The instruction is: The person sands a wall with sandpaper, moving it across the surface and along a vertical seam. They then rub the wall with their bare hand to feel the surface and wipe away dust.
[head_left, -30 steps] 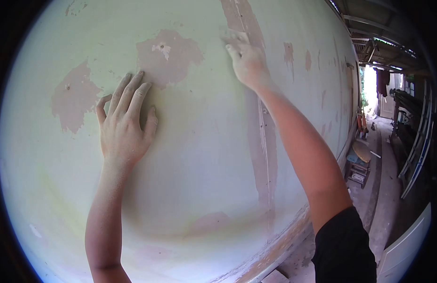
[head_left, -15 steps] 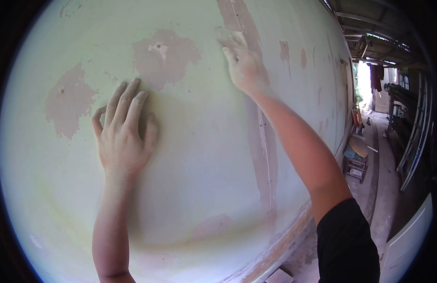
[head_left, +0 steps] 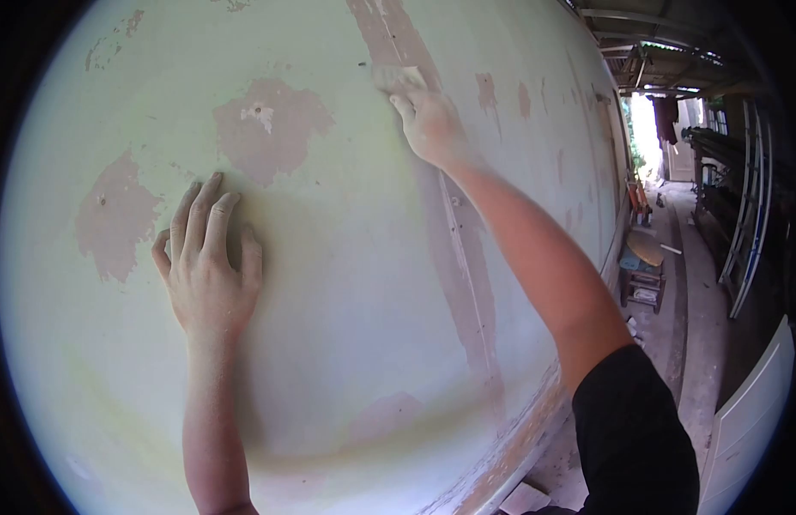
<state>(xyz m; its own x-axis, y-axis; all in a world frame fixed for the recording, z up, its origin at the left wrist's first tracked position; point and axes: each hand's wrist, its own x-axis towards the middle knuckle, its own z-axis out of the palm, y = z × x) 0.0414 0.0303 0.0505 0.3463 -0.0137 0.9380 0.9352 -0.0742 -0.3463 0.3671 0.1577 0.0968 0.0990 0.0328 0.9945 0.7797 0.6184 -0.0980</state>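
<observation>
A pale greenish-white wall [head_left: 346, 257] with dull pinkish patches fills most of the view. My left hand [head_left: 211, 266] rests against it, fingers spread and dusty, holding nothing. Just above those fingertips is a ragged pinkish patch [head_left: 282, 142]; another pinkish patch [head_left: 115, 219] lies to their left. Higher up, my right hand [head_left: 430, 124] is closed on a thin pale sheet that looks like sandpaper [head_left: 398, 79], pressed to the wall. It sits at the left edge of a long pinkish strip [head_left: 458, 257] with a line of small dark dots. The fingers partly hide the sheet.
On the right, a narrow concrete passage [head_left: 685, 343] runs back to a bright doorway. A small stool-like rack [head_left: 642, 287] stands beside the wall. A metal ladder [head_left: 750, 223] leans opposite, and a white panel [head_left: 750, 412] is at lower right.
The wall patches now appear lower and further left as the view shifts. My right hand, blurred earlier, is sharper and slightly higher on the wall. My left hand stays flat against it.
</observation>
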